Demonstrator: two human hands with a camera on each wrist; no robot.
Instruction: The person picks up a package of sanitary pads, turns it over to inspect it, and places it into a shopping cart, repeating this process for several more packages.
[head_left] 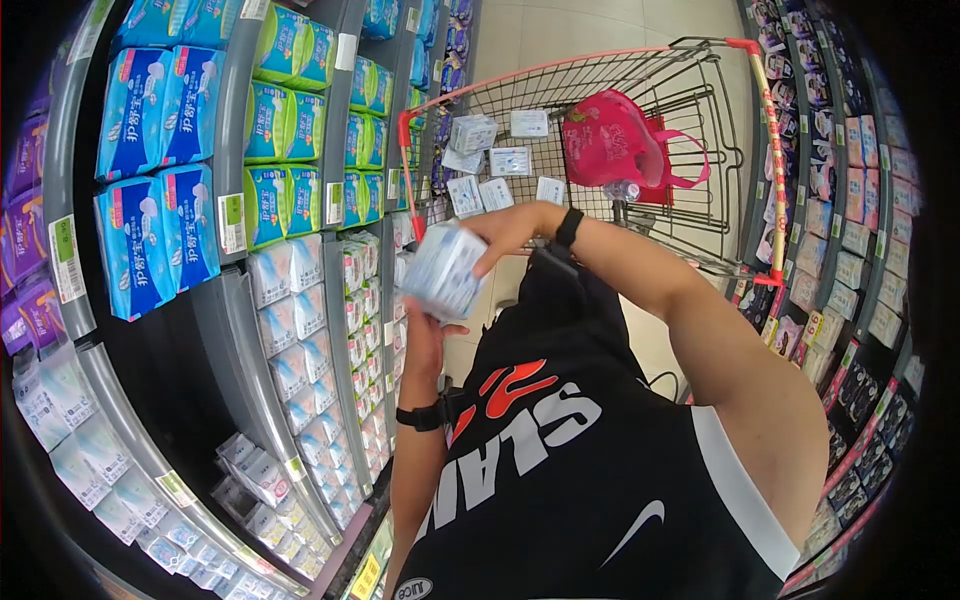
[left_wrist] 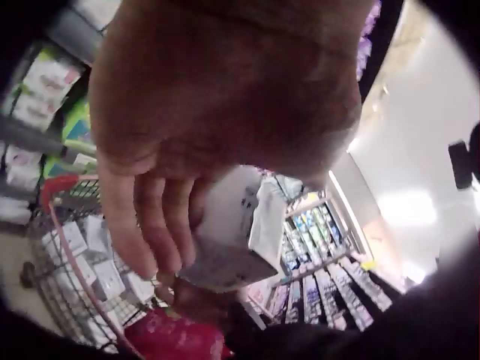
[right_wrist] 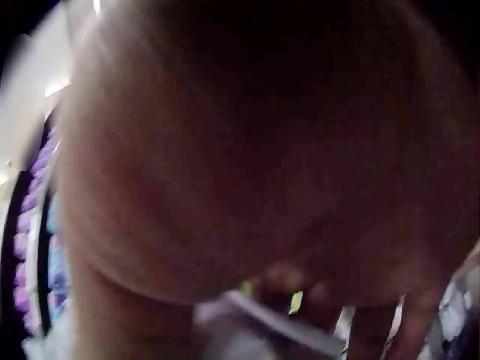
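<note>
A white-and-blue pack of sanitary pads is held between both hands in front of the person, close to the near left corner of the cart. The right hand grips its upper right side, thumb lying across the face. From below, the left hand holds the lower end, its thumb pointing out to the right. In the left wrist view, the left fingers bend against one side of the white pack. The right palm fills most of the right wrist view and hides much of what it holds.
A wire shopping cart stands ahead, with several white packs and a pink bag inside. Shelves on the left carry blue packs, green packs and white packs. More stocked shelving lines the right side.
</note>
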